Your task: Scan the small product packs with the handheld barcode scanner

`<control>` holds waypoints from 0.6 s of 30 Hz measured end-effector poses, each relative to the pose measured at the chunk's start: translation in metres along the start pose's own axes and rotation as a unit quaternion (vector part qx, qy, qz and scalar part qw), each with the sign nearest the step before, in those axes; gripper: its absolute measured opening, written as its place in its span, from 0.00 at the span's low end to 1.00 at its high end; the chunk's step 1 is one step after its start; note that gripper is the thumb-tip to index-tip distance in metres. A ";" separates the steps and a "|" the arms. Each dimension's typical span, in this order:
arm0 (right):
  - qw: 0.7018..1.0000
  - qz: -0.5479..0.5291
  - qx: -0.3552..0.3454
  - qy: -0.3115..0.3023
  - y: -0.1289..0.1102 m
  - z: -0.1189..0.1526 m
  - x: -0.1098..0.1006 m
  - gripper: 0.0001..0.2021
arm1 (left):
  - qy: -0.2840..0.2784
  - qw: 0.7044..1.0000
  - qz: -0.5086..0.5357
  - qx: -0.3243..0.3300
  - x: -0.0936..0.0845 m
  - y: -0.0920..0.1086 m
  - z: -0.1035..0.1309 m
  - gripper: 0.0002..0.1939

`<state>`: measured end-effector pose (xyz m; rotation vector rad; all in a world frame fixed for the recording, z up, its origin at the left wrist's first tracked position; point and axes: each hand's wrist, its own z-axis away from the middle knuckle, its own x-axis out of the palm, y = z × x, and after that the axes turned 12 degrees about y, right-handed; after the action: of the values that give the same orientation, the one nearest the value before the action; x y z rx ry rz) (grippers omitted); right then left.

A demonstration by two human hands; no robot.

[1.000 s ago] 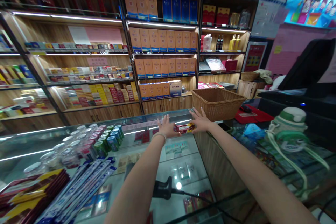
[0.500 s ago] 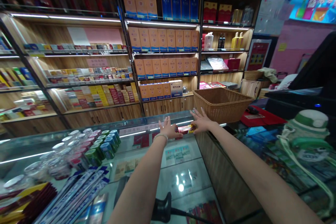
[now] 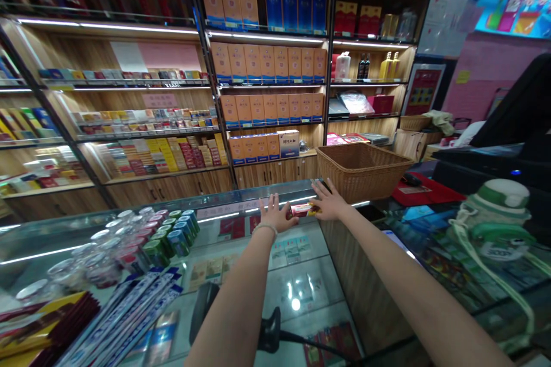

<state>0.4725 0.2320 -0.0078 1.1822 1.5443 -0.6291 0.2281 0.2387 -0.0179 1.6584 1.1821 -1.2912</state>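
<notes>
A small red and yellow packet (image 3: 301,210) lies level between my two hands, above the far part of the glass counter (image 3: 253,292). My left hand (image 3: 275,215) grips its left end, thumb against it and the other fingers spread forward. At the right end my right hand (image 3: 329,202) holds it the same way, its upper fingers stretched out. The packet's ends are partly hidden by my fingers. Just beyond my right hand stands a brown wicker basket (image 3: 365,175).
Left on the counter are rows of small jars and tubes (image 3: 150,238), long blue-white packets (image 3: 124,315) and brown-yellow packets (image 3: 47,327). Under my left forearm is a black corded device (image 3: 270,330). A green-white bottle (image 3: 499,212) stands right. Stocked shelves (image 3: 269,89) rise behind.
Both hands still hold the packet in nearly the same place. The view has shifted slightly, and more of the black corded device shows beside my left forearm.
</notes>
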 end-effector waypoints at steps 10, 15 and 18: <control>0.984 0.026 0.061 0.163 -0.042 0.045 0.003 0.26 | 0.120 0.990 -0.009 0.067 -0.013 0.025 0.032 0.24; 0.977 0.027 0.072 0.197 -0.051 0.047 0.012 0.24 | 0.132 0.988 -0.005 0.074 -0.013 0.029 0.037 0.21; 0.979 0.024 0.080 0.188 -0.051 0.045 0.017 0.28 | 0.127 0.990 -0.002 0.064 -0.012 0.027 0.037 0.23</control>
<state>0.4456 0.1805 -0.0474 1.5233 1.7974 -0.5239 0.2416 0.1935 -0.0155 1.9603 1.2733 -1.2048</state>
